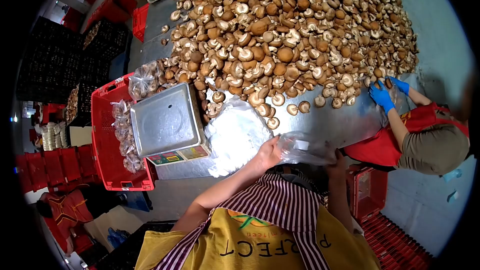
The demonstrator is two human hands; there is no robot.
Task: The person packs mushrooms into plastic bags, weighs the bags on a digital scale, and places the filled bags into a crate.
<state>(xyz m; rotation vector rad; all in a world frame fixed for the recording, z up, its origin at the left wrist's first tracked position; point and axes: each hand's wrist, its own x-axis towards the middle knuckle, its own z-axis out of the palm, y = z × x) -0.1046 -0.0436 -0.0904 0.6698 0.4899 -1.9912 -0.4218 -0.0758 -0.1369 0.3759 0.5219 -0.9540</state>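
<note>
A clear plastic bag (pixel 311 156) with a small white patch, perhaps a label, is stretched between my two hands at the table's near edge. My left hand (pixel 270 153) is closed on the bag's left end. My right hand (pixel 336 164), dark in shadow, is at its right end and seems to grip it; its fingers are hard to make out. A stack of thin white plastic bags (pixel 237 132) lies just left of my left hand. Beyond it are several loose brown mushrooms (pixel 272 122) at the front of a large mushroom pile (pixel 285 35).
Left of the bags stands a metal-topped weighing scale (pixel 165 120). A red crate (pixel 107 140) beside it holds several filled mushroom bags (pixel 125 137). At right, a co-worker (pixel 415 135) in blue gloves handles mushrooms. A red crate (pixel 369 190) stands below the table at right.
</note>
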